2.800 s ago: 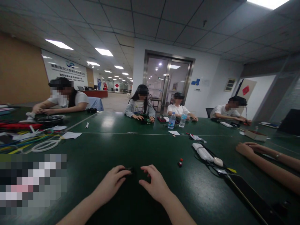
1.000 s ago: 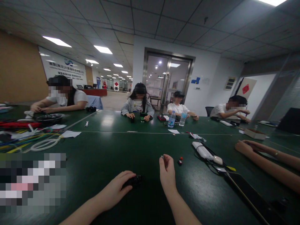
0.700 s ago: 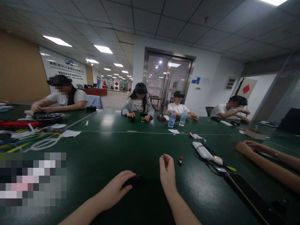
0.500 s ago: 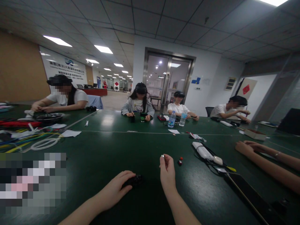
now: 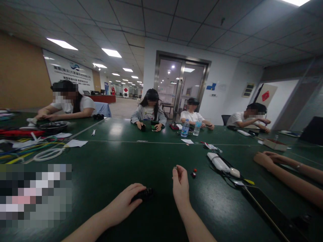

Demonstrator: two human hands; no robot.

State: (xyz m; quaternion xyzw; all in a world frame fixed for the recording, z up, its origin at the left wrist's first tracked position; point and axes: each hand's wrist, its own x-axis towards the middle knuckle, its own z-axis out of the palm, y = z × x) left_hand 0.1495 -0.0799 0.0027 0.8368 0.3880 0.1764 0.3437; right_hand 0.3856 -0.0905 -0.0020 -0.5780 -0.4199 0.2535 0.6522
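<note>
My left hand (image 5: pixel 128 201) is closed round a black object (image 5: pixel 146 194) that rests on the dark green table (image 5: pixel 113 168). Its thumb and fingers grip the left end, and the right end sticks out. To the right, my right hand (image 5: pixel 180 183) is raised a little with thumb and fingertips pinched together. A small pale item (image 5: pixel 175 167) shows at those fingertips, too small to identify. Just right of that hand, a small red and black object (image 5: pixel 194 173) lies on the table, touched by neither hand.
A white power strip (image 5: pixel 218 162) with black cables lies to the right, near another person's forearms (image 5: pixel 290 171). Cables (image 5: pixel 49 154) and paper (image 5: pixel 77 143) lie at left. Two water bottles (image 5: pixel 185 128) stand farther back; several people sit across the table.
Both my hands have hardly moved; the pale item at my right fingertips looks less bright. Across the table, the middle person's hands have shifted slightly.
</note>
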